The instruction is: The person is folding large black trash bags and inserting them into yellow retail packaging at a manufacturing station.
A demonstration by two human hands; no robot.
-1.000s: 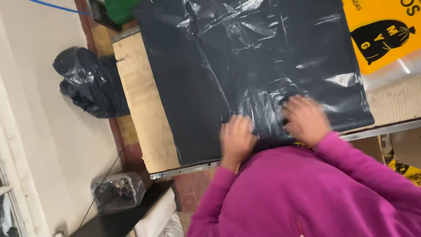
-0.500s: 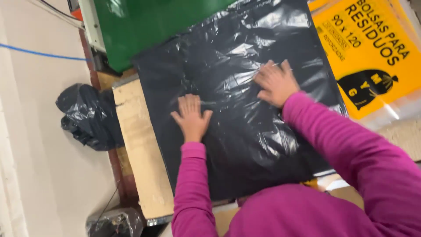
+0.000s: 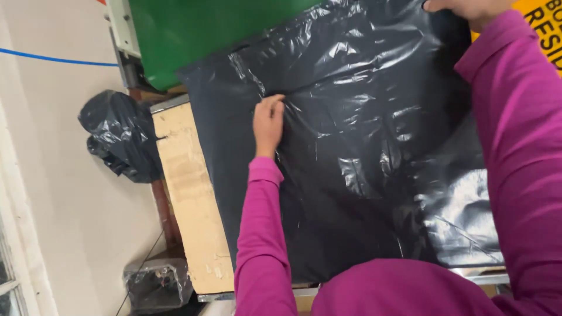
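A large black plastic bag (image 3: pixel 363 175) lies spread flat across a light wooden tabletop (image 3: pixel 187 193). My left hand (image 3: pixel 268 122) rests on the bag's left part, fingers curled and pressed against the film. My right hand (image 3: pixel 468 8) is at the top edge of the view, lying on the far right part of the bag; only part of it shows. Both arms wear magenta sleeves. Whether either hand pinches the film I cannot tell.
A green panel (image 3: pixel 193 35) stands beyond the bag's far edge. A yellow printed package (image 3: pixel 547 23) lies at the top right. A stuffed black bag (image 3: pixel 120 137) sits on the floor to the left, and a clear-wrapped bundle (image 3: pixel 158 284) lies below it.
Both hands have slid away from me across the bag, the right one up to the far edge, the left one toward the left. The view has moved closer to the table.
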